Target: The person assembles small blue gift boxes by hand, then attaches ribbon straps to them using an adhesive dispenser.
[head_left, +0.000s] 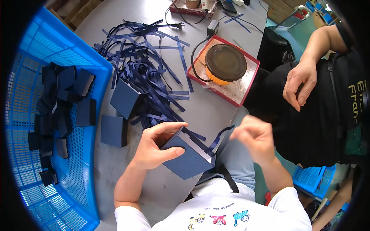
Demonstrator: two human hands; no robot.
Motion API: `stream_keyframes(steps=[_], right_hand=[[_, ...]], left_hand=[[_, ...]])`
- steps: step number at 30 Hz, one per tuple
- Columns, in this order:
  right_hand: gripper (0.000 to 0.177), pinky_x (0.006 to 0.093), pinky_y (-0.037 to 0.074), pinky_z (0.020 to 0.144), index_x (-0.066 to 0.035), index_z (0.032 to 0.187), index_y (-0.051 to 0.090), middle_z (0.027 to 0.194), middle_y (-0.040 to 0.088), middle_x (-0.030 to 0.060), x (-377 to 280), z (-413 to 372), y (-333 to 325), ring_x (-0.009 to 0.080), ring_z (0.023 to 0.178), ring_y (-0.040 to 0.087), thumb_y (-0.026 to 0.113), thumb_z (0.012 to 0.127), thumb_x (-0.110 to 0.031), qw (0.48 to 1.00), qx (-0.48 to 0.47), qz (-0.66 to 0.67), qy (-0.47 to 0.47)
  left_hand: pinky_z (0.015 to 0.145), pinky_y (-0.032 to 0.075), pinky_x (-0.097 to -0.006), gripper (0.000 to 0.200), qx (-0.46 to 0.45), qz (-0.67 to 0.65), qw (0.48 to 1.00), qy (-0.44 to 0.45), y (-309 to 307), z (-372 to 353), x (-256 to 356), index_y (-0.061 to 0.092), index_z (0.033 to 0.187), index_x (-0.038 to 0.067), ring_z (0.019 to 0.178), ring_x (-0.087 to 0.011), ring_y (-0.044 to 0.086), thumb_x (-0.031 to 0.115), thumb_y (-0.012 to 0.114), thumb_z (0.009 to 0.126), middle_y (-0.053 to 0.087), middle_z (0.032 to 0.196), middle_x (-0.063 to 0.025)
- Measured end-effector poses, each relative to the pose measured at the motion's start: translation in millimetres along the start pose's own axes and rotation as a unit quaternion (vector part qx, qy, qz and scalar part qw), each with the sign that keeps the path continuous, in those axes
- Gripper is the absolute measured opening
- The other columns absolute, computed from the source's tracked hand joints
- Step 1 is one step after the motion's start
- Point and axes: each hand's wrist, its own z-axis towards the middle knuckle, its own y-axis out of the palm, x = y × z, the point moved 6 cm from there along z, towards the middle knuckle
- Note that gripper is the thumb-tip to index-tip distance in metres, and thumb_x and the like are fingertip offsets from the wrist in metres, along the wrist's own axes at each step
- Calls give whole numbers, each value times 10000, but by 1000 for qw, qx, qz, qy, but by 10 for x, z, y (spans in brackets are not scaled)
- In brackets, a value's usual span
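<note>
My left hand point(156, 148) grips a dark blue box point(189, 156) at the table's front edge, thumb on its near face and fingers over the far side. A pale inner edge shows along the box's open side. From its right end a dark blue ribbon point(219, 137) sticks up. My right hand point(254, 138) hovers just right of the ribbon's free end, its fingers bent and blurred by motion; whether anything is between them I cannot make out. Beyond the held box, two more blue boxes stand on the table, one upright point(112, 131) and one tilted point(125, 99) against a ribbon pile point(140, 69).
On my left stands a blue plastic basket point(102, 71) holding several dark boxes point(85, 111). A round dark-topped pot point(226, 63) with a cord sits in a red-rimmed tray point(250, 82). At right, another person's hand point(301, 82) hangs near their dark clothing.
</note>
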Motion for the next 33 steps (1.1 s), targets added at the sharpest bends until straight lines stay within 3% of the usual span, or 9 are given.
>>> stream_keyframes(steps=[3,5,10,14,17,18,20,24,33], right_hand=[[145,211,354,535,6,811,679,688,585,23,400,-185,412,51,597,450,643,822,-134,959,-146,138,200],[168,208,332,523,2,851,680,676,559,-16,530,-211,460,46,584,420,648,825,-160,904,-19,304,302],[198,199,213,466,20,892,647,533,375,-77,469,96,-44,24,485,273,598,872,-171,925,138,331,127],[210,188,267,497,9,891,621,574,436,-47,464,235,-260,31,508,331,559,898,-192,928,187,311,81],[183,194,353,516,-17,881,568,689,522,8,376,309,-231,62,545,434,502,926,-181,838,325,422,119],[183,194,353,516,-17,881,568,689,522,8,450,309,-299,62,545,434,502,926,-181,838,326,422,121],[188,199,321,467,-13,874,576,667,505,-3,573,392,-317,51,521,398,520,918,-187,875,156,444,118],[196,189,163,396,-10,771,600,512,369,-79,626,546,-506,-1,427,249,584,877,-174,927,200,289,129],[194,187,174,389,-32,677,602,510,419,-74,729,803,-680,-4,412,272,655,811,-163,948,217,189,135]], left_hand=[[752,468,-209,514,9,9,1000,-8,34,23,-42,536,1165,-16,824,-93,583,43,727,692,613,964,-78],[747,467,-210,511,11,14,1000,-14,42,25,-101,537,1162,-18,831,-92,581,45,728,692,612,967,-77],[760,454,-206,498,63,38,997,-34,-167,-29,-179,545,1155,-21,865,-94,570,53,719,694,609,994,-65],[744,458,-200,496,93,77,990,-71,-338,-103,-287,547,1149,-20,832,-89,572,48,721,690,608,959,-55],[752,458,-202,491,95,78,987,-103,-351,-90,-355,549,1144,-20,833,-92,572,59,726,693,606,949,-54],[752,458,-202,491,95,77,987,-105,-316,-60,-343,549,1144,-20,833,-92,572,59,726,693,606,949,-54],[763,461,-214,484,57,73,991,-95,-151,50,-292,550,1139,-20,840,-100,576,64,727,696,607,957,-56],[766,465,-227,482,-21,74,993,-84,161,285,-369,551,1138,-14,834,-103,580,106,732,708,611,946,-75],[726,472,-224,459,-84,112,989,-58,563,633,-444,560,1104,-18,766,-94,584,115,714,693,621,885,-84]])
